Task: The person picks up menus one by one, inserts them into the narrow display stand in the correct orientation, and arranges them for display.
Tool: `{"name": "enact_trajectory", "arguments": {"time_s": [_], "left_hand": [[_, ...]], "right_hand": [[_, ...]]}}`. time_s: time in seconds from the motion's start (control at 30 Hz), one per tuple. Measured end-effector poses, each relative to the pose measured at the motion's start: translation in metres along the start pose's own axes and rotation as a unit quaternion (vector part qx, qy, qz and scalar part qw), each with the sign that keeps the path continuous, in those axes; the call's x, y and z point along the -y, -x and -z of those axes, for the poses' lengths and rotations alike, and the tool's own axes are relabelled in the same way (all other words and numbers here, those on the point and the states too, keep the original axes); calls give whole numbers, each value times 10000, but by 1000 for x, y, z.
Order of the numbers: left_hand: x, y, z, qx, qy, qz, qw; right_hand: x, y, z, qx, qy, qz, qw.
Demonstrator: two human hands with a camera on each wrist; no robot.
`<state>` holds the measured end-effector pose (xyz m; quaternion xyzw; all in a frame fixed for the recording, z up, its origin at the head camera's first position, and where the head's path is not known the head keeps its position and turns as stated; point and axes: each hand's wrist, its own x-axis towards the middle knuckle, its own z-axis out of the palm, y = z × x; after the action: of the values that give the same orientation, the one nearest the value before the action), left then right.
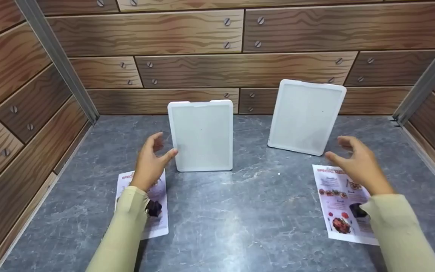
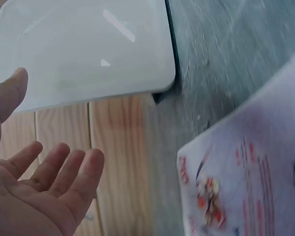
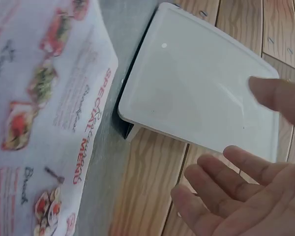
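Observation:
Two white rectangular display stands stand upright on the grey marbled table. Beside the left edge of the left stand (image 1: 204, 136) is my left hand (image 1: 150, 162), fingers spread and nothing held. Its thumb tip overlaps that edge in the head view; I cannot tell if they touch. My right hand (image 1: 363, 166) is just off the lower right of the tilted right stand (image 1: 306, 117), its fingers loosely bent around air. Under the left forearm lies a printed menu sheet (image 1: 161, 223), partly hidden. Another menu sheet (image 1: 327, 196), headed "SPECIAL MENU", lies below the right hand.
Behind the stands rises a wood-print back wall (image 1: 187, 70), with similar panels at both sides. Grey metal posts (image 1: 57, 53) mark the corners. Bare grey tabletop (image 1: 247, 211) shows between the two sheets.

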<state>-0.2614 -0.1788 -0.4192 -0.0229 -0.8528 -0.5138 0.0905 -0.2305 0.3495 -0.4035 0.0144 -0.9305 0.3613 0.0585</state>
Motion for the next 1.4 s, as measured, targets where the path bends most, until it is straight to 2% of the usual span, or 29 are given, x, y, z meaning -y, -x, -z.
{"name": "enact_trajectory", "arguments": {"time_s": [0.13, 0.27, 0.57, 0.73, 0.97, 1.1, 1.2, 1.27, 1.33, 1.4], "left_hand": [[4, -5, -6, 34, 449, 104, 9989], [7, -7, -14, 47, 607, 109, 9981], [13, -9, -29, 8, 587, 129, 9982], [14, -9, -34, -207, 439, 197, 9986], [13, -10, -36, -542, 216, 252, 9980], [12, -10, -36, -610, 157, 244, 9977], [11, -11, -39, -624, 139, 218, 9977], [11, -11, -40, -607, 140, 195, 9979], [10, -12, -42, -602, 159, 169, 9979], [10, -12, -44, -616, 210, 143, 9978]], "right_hand": [[-2, -7, 0, 90, -451, -168, 9988], [-4, -9, -2, -1, -753, -223, 9969], [-4, -9, -10, -436, -605, -149, 9971], [-1, -8, -15, -649, -592, -128, 9961], [27, -10, -36, -927, -837, 423, 9913], [52, -14, -66, -600, -960, 594, 9918], [71, -14, -96, 124, -1197, 623, 9908], [83, -12, -116, 756, -1498, 618, 9839], [96, -11, -132, 1381, -1790, 563, 9725], [107, -12, -146, 1796, -2032, 448, 9615]]}}
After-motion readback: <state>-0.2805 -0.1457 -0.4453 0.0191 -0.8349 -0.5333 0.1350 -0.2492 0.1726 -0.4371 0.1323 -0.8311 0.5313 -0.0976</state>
